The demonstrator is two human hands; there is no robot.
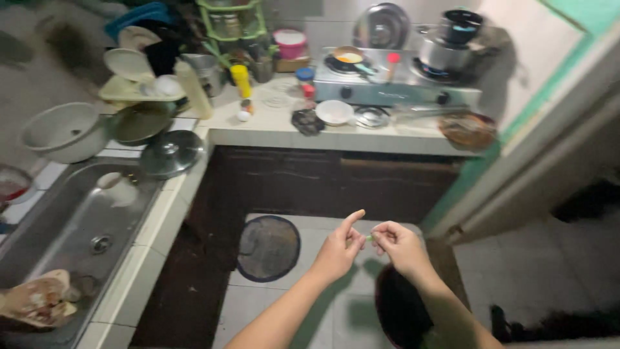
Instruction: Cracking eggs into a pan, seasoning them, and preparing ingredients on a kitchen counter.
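My left hand (340,248) and my right hand (398,244) meet in front of me over the tiled kitchen floor. Between their fingertips they pinch a tiny greenish piece (369,238), too small to identify. The left index finger sticks up and away. Both forearms reach in from the bottom edge. Far ahead on the counter stands a two-burner gas stove (394,84) with a small pan (349,57) on one burner and a steel pot (444,52) on the other.
A steel sink (77,226) runs along the left, with a white bowl (64,131) and a pot lid (171,152) beside it. A round dark mat (268,248) lies on the floor. The counter (278,129) holds bottles, dishes and a rack. A doorway opens at right.
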